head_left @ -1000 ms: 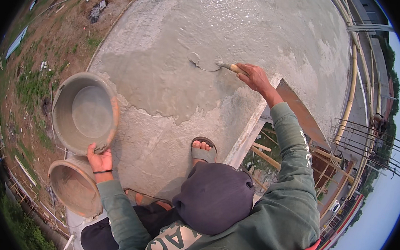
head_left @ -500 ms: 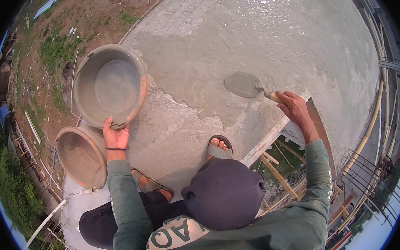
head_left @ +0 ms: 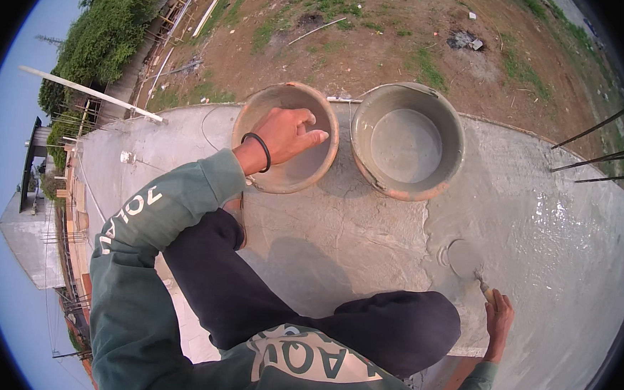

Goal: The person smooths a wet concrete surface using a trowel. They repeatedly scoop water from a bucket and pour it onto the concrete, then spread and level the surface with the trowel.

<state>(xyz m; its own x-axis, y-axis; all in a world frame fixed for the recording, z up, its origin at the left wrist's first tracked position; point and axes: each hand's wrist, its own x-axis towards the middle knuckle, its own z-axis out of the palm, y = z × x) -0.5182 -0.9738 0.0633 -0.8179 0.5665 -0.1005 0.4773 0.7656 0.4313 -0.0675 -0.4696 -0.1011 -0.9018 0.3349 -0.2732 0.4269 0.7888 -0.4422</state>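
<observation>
My left hand (head_left: 285, 135) is over the left bucket (head_left: 306, 174), an orange-rimmed tub stained with cement. Its fingers are apart and slightly bent, and nothing shows in them; whether it touches the bucket I cannot tell. Beside that stands a second round bucket (head_left: 452, 143), its inside coated with grey cement. My right hand (head_left: 500, 315) is closed round the wooden handle of a trowel (head_left: 465, 258). The rounded blade lies flat on wet grey mortar (head_left: 538, 237), to the right of my knee.
Rough, drier concrete slab (head_left: 310, 230) lies between my legs and the buckets. Past the slab's far edge is brown ground (head_left: 385, 49) with grass and litter. Thin dark rods (head_left: 596, 159) stick out at the right. A pale pole (head_left: 93, 92) juts out at the far left.
My view has swung to the left. My left hand has let go of the mortar-coated bucket and is now over the other one. The trowel stays in my right hand on the wet mortar.
</observation>
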